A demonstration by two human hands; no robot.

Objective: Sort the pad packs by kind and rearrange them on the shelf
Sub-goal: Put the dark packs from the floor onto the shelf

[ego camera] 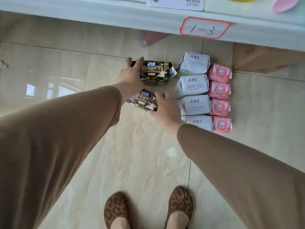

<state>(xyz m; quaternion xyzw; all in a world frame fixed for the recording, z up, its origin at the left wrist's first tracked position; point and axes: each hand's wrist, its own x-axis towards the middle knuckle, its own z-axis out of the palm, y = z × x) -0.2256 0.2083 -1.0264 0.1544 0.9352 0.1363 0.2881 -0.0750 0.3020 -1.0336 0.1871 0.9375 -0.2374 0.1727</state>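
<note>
While both hands were down at the floor [115, 154], the sorting looked most of the way done: four white packs [192, 84] lay in a neat column, touching end to end, with four pink packs [219, 90] in a second column tight against their right side. The left hand [130, 74] lay spread over the left end of the far black pack [156, 72], fingers draped across its top edge, gripping it rather than resting beside it. The right hand [165, 106] was curled around the right end of the near black pack [145, 100], thumb on the upper edge, fingers hidden underneath, so how tightly it held I could not tell. My read was that the black pair was being lined up as a third column just left of the white ones. To do that well, each pack wanted its long side turned parallel to the white packs, printed face up, then a slide rather than a lift, since the glossy tiles should let soft wrappers glide. The far pack sat just beside the top white pack, so pushing too hard risked nudging that tidy column askew. Overhead, the shelf edge [115, 15] with its red-bordered label [205, 28] stood well clear, still waiting for the packs.
</note>
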